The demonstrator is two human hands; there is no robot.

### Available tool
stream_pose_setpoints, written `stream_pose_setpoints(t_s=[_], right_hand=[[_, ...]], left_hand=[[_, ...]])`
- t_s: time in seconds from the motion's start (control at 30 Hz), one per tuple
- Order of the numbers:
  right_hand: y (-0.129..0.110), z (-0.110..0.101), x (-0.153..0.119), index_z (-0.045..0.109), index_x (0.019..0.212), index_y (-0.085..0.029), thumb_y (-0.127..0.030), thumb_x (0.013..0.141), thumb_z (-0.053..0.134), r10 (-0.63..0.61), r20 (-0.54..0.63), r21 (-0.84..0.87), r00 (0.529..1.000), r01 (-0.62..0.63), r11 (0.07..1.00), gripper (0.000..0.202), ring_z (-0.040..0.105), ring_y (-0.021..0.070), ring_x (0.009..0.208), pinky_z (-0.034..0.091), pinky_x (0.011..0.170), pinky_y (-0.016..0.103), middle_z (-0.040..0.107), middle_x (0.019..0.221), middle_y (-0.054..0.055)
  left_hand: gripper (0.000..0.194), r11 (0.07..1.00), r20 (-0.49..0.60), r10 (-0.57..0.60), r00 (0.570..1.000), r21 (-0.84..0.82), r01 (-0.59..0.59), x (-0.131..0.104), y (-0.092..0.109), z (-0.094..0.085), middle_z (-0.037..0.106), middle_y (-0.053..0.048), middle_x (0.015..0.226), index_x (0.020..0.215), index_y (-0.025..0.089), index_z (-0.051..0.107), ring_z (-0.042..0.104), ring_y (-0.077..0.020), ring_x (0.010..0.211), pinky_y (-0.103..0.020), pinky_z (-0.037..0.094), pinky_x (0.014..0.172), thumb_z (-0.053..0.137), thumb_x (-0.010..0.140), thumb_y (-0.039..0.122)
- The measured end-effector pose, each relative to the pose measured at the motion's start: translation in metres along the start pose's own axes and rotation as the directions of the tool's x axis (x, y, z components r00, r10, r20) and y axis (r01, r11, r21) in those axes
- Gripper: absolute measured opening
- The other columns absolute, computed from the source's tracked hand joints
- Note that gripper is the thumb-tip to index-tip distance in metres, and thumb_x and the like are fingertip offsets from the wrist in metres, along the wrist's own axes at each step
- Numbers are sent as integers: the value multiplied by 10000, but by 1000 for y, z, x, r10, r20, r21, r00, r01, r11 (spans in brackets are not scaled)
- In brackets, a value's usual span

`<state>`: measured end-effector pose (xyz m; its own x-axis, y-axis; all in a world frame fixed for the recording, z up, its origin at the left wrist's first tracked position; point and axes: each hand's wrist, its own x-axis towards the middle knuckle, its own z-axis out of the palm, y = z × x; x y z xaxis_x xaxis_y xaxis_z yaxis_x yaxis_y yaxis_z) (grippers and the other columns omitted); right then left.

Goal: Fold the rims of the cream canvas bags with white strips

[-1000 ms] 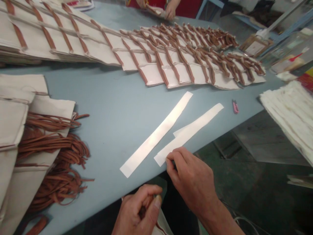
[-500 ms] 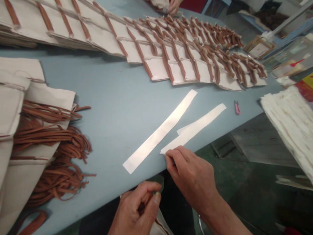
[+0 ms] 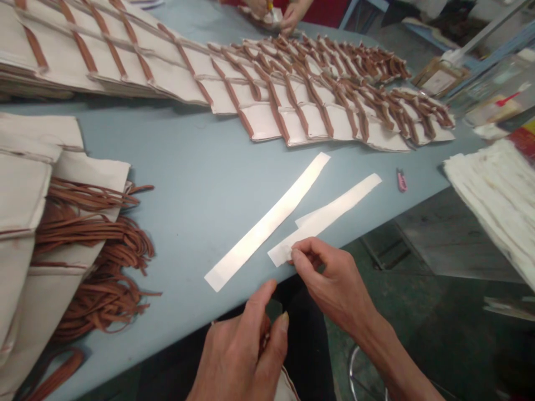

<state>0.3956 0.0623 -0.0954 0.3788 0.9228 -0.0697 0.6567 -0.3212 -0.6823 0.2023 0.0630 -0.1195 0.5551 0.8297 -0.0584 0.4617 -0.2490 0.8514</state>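
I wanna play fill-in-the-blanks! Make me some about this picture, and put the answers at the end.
1. The small snips on the table have handles coloured ____.
2. The hand with its fingertips on a white strip is the camera wearer's ____ one.
3. The bundles of brown cords lie on the ____ side of the picture, not the right.
4. Another person's hands are at the ____ side of the table, not the near side.

Missing words: pink; right; left; far.
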Motion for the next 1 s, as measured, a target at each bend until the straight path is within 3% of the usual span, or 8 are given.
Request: stream_pose_setpoints(t_s=[0.17, 0.27, 0.4, 0.5, 0.67, 0.83, 0.93, 1.0], right_hand=[[4, -7, 4, 647, 753, -210, -345, 914, 525, 62, 49, 210, 997, -71, 975, 243, 618, 157, 580, 466, 569, 254, 667, 646, -10], [9, -11, 6, 651, 740, -203, -372, 899, 552, 113, 76, 316, 991, -131, 940, 252, 612, 155, 572, 465, 566, 256, 648, 630, -16], [20, -15, 3, 635, 695, -196, -415, 860, 642, 198, 44, 499, 979, -193, 845, 274, 535, 129, 509, 428, 523, 239, 581, 549, -38], [30, -13, -1, 606, 685, -194, -473, 826, 716, 306, 13, 661, 952, -238, 712, 332, 470, 98, 443, 386, 463, 213, 570, 514, -46], [44, -12, 6, 566, 780, -208, -586, 836, 664, 393, -50, 802, 918, -198, 563, 394, 518, 118, 420, 427, 410, 208, 587, 513, -39], [60, -33, 33, 575, 813, -199, -524, 750, 719, 442, -137, 884, 887, -92, 459, 361, 558, 108, 479, 462, 399, 191, 611, 630, -35], [68, -42, 46, 605, 825, -178, -492, 717, 732, 444, -148, 907, 884, -58, 417, 355, 565, 93, 489, 469, 389, 183, 636, 725, -18], [70, -43, 50, 612, 807, -171, -470, 706, 743, 437, -134, 918, 889, -55, 394, 342, 570, 91, 482, 467, 378, 181, 639, 738, -12]], left_hand=[[541, 945, 96, 127, 987, 291, -150, 16, 8, 5, 775, -27, 675, 1552, 119, 438, 726, -193, 511, -239, 500, 524, 491, 1054, 323], [600, 868, 197, 70, 978, 472, -157, 33, 17, 7, 802, -56, 722, 1600, 119, 371, 778, -250, 591, -260, 515, 524, 495, 1045, 311], [576, 745, 246, -39, 968, 653, -136, 48, 30, 7, 788, -75, 683, 1580, 109, 427, 781, -296, 586, -285, 515, 504, 498, 1043, 307], [581, 708, 260, -32, 965, 687, -161, 50, 31, 8, 775, -63, 648, 1590, 98, 412, 773, -300, 560, -292, 501, 482, 494, 1049, 293], [583, 681, 259, -48, 965, 715, -158, 51, 29, 11, 775, -58, 640, 1592, 76, 401, 778, -297, 573, -285, 485, 476, 503, 1043, 244], [557, 702, 249, -66, 966, 700, -133, 55, 32, 9, 799, -69, 701, 1589, 86, 400, 794, -291, 624, -283, 492, 518, 475, 1065, 257], [513, 708, 207, -63, 976, 699, -102, 50, 35, 8, 791, -74, 701, 1542, 99, 475, 795, -286, 646, -285, 502, 545, 479, 1068, 296], [551, 728, 181, -53, 982, 680, -86, 46, 41, 11, 791, -62, 700, 1570, 104, 426, 791, -283, 641, -289, 505, 542, 484, 1069, 325]])
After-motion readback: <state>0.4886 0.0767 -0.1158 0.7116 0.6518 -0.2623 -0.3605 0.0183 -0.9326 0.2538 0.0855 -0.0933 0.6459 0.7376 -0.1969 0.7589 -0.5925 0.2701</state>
